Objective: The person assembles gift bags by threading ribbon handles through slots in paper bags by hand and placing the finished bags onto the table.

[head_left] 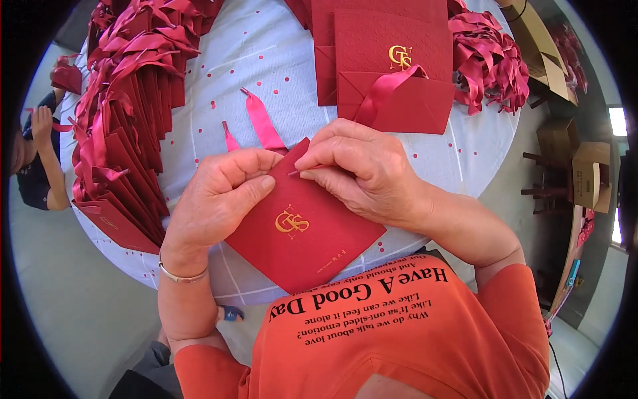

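Note:
A red paper gift bag [302, 226] with a gold emblem lies flat and turned cornerwise in front of me, close to my orange shirt. My left hand [222, 196] is closed on its upper left edge, thumb on the front face. My right hand [369, 169] pinches a thin pink ribbon tip [294, 173] against the bag near its top corner. Whether the tip passes through a hole cannot be made out. A wide pink ribbon [264, 123] extends from behind the bag onto the tablecloth, with a narrower ribbon end [230, 137] beside it.
A long row of red bags with ribbons [126, 126] lines the table's left side. More flat red bags [392, 100] are stacked at the far right, beside a heap of pink ribbons [488, 60]. Small red dots mark the pale tablecloth [219, 80]. Another person's hand [42, 126] shows at far left; cardboard boxes [590, 176] stand right.

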Demonstrator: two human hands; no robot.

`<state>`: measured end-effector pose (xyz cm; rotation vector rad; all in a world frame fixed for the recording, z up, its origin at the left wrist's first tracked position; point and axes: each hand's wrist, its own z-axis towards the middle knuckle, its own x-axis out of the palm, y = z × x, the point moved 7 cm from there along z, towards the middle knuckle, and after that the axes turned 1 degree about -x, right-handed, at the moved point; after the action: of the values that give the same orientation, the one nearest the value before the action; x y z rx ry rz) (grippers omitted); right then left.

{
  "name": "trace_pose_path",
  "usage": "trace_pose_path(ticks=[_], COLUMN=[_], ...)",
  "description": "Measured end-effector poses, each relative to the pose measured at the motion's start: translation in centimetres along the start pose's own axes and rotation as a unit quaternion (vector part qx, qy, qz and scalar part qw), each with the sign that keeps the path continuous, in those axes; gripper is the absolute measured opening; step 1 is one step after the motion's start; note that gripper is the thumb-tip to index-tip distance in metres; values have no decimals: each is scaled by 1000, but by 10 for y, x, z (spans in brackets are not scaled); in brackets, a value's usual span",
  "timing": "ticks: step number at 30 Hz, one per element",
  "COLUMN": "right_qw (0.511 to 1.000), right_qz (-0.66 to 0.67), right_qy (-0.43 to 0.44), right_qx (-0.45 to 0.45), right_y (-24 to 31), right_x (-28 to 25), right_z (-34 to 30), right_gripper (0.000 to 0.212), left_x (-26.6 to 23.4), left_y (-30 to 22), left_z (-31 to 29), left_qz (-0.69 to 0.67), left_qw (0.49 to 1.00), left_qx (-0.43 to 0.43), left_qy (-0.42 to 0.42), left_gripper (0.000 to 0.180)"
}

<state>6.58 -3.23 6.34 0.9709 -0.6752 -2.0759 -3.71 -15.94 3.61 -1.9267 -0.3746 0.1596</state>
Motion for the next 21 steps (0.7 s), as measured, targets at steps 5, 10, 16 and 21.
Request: trace_pose_path(ticks=[5,10,16,21], right_qw=[994,926,906,941], right_qz=[-103,-348,-395,-304], right_qy=[27,28,48,145], right_qx=[-22,-147,-142,28], right_y=[8,39,49,22], right_x=[6,21,31,33], right_z=[-1,-1,8,10], right_gripper=[23,15,12,18], left_x=[0,-3,-1,-3], left_y=[-2,-4,-7,-10], left_z=[-1,-1,0,5], left_qz=[45,113,86,145], left_qw=[998,992,994,983], left_qx=[27,36,60,101], left_qy=[-37,-45,-22,-49], left_gripper=[24,25,25,16])
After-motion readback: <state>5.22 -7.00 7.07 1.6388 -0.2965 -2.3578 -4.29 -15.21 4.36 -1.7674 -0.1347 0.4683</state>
